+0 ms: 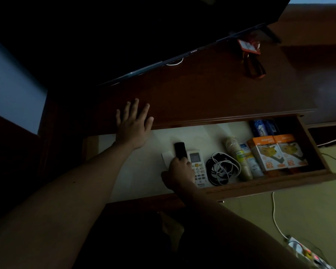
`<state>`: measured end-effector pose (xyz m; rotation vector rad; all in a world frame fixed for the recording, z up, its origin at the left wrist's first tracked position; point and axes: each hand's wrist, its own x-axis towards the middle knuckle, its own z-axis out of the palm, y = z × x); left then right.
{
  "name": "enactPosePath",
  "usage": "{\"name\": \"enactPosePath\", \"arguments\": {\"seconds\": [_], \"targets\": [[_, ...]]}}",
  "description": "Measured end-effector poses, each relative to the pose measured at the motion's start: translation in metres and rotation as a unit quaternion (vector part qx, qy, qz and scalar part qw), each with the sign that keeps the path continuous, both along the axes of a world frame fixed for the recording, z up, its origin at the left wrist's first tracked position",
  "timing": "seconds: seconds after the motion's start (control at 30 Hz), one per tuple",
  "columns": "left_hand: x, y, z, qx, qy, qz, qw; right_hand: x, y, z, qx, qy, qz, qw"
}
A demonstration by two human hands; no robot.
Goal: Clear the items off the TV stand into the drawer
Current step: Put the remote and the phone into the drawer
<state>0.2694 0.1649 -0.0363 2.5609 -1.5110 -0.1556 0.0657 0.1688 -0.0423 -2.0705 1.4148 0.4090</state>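
The wooden drawer [270,184] is pulled out below the dark brown TV stand top [211,94]. My right hand [179,169] is inside the drawer, shut on a small black remote [179,150] that lies over a white card. Right beside it lie a white air-conditioner remote [198,166] and a coiled bundle of cables [222,168]. My left hand [133,124] rests flat and open on the stand's front edge, holding nothing. On the stand top, far right, lies an orange tag with a dark strap [249,48].
A stack of paper cups [238,158], two orange boxes [277,152] and a blue packet [260,129] fill the drawer's right end. The TV [134,32] hangs over the stand's back. A white cable and a power strip [301,249] lie on the floor at the right.
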Motion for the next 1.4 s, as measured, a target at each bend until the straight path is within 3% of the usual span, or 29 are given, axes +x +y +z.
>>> {"name": "enactPosePath", "arguments": {"seconds": [0.47,1.4], "targets": [[0.000,0.000,0.000,0.002,-0.003,-0.004,1.000,0.003,0.005,-0.015,0.022,0.023,-0.011,0.999],[0.000,0.000,0.001,0.019,-0.004,-0.010,1.000,0.001,0.004,-0.014,-0.012,0.102,0.103,0.989]]}}
